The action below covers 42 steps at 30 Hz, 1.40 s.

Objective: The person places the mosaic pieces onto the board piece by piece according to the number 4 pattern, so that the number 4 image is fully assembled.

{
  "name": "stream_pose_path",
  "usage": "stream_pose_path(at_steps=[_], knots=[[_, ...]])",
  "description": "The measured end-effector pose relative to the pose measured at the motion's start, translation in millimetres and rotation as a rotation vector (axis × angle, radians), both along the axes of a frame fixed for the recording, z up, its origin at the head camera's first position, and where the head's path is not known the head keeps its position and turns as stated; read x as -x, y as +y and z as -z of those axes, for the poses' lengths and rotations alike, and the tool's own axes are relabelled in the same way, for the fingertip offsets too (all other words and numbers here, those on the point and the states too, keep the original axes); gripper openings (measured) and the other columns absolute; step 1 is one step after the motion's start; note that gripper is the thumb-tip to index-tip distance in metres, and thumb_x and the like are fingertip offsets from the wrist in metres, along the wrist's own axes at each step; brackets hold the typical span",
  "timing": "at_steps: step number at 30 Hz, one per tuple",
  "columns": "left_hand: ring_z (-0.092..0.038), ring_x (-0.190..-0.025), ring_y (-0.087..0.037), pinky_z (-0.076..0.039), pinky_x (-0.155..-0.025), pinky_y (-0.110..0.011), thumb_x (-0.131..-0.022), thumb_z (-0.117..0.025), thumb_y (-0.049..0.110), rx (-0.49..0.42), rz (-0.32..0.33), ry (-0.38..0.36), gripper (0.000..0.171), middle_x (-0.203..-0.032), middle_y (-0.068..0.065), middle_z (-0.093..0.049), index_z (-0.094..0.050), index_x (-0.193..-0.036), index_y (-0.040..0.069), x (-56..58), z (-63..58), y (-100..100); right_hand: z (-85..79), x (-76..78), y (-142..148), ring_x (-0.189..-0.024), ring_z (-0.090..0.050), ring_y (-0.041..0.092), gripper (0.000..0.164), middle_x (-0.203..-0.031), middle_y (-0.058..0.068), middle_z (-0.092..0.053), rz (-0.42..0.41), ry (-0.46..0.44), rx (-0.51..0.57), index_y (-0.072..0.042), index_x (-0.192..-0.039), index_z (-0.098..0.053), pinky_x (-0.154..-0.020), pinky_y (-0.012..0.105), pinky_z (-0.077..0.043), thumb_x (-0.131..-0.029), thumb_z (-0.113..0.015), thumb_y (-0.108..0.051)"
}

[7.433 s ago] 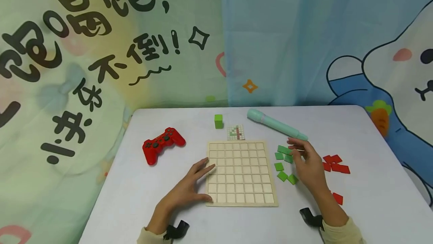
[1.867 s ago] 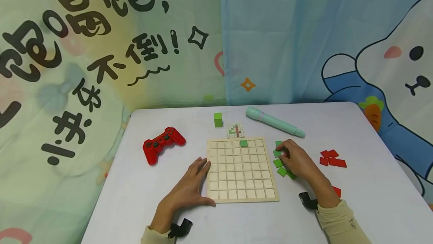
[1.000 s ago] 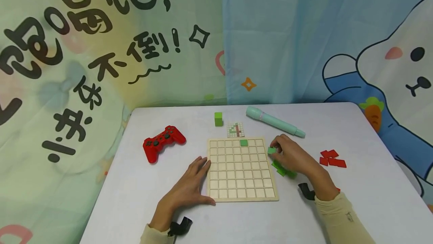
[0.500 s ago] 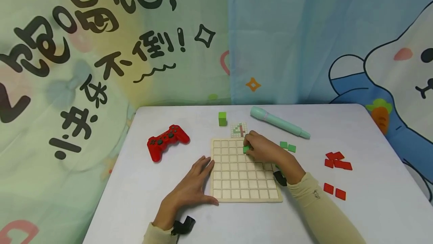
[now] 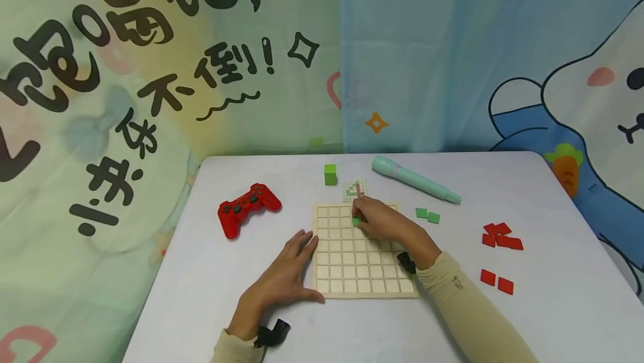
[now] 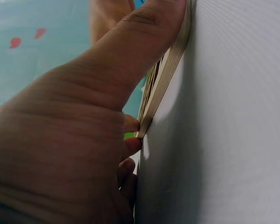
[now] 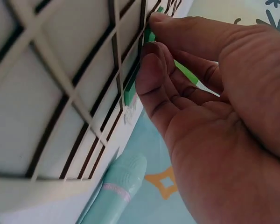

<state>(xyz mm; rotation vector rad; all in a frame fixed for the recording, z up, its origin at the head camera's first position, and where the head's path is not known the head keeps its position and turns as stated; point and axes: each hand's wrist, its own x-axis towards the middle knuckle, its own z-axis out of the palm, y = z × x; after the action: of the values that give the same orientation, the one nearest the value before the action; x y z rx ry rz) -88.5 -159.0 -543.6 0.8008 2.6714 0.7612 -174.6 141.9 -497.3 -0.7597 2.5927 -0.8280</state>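
A square wooden grid board [image 5: 356, 273] lies on the table. My left hand [image 5: 282, 276] rests along its left side, fingertips at the edge and thumb by the near left corner. In the left wrist view, the thumb overlaps the board's wooden rim [image 6: 161, 88]. Over the upper rows, my right hand [image 5: 381, 222] pinches a small green square tile [image 5: 356, 221] between thumb and fingertips. The right wrist view shows that tile [image 7: 149, 35] close against the grid, with another green tile [image 7: 129, 94] set in a cell nearby. In the head view the hand hides this second one.
Two loose green tiles [image 5: 427, 215] lie right of the board, several red tiles [image 5: 503, 237] farther right. Behind the board are a small pattern card [image 5: 352, 188], a green cube [image 5: 330, 175] and a mint-green tube [image 5: 416, 180]. A red game controller [image 5: 250, 209] sits left.
My right hand has carried a green tile from the loose pile onto the board, lately shifting slightly left. An earlier green tile went into the top row. My left hand has stayed at the board's side.
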Motion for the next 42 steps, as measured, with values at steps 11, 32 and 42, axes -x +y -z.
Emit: stream_pose_path(at_steps=[11,32,42], knots=[[-0.014,-0.168,-0.032,-0.032,-0.132,-0.053,-0.067,-0.098,0.058,-0.01,-0.027,0.0,0.133,-0.178,-0.008,-0.024,-0.028,-0.17,0.012,-5.2,2.5,-5,-7.3,-52.7,62,-0.1,-0.064,0.021,0.023,-0.116,0.01,-0.069,0.349,0.092,0.089,-0.006,-0.129,-0.067,-0.086,0.04,-0.057,-0.106,-0.062,-0.007],[-0.012,-0.169,-0.032,-0.03,-0.133,-0.053,-0.068,-0.098,0.058,-0.02,-0.01,-0.024,0.133,-0.179,-0.007,-0.022,-0.027,-0.17,0.012,-4.9,3.1,-7,24.6,-95.0,75,-0.1,-0.054,0.026,0.027,-0.108,0.015,-0.058,0.522,0.051,-0.05,0.002,-0.115,-0.061,-0.085,0.042,-0.053,-0.095,-0.076,-0.01],[-0.012,-0.169,-0.031,-0.03,-0.133,-0.052,-0.069,-0.097,0.058,-0.003,0.009,-0.017,0.133,-0.179,-0.006,-0.021,-0.025,-0.171,0.013,-2.2,3.0,-4,26.7,-98.3,77,-0.099,-0.052,0.026,0.024,-0.108,0.014,-0.057,0.521,0.072,-0.059,0.001,-0.116,-0.059,-0.082,0.038,-0.049,-0.096,-0.07,-0.007]])
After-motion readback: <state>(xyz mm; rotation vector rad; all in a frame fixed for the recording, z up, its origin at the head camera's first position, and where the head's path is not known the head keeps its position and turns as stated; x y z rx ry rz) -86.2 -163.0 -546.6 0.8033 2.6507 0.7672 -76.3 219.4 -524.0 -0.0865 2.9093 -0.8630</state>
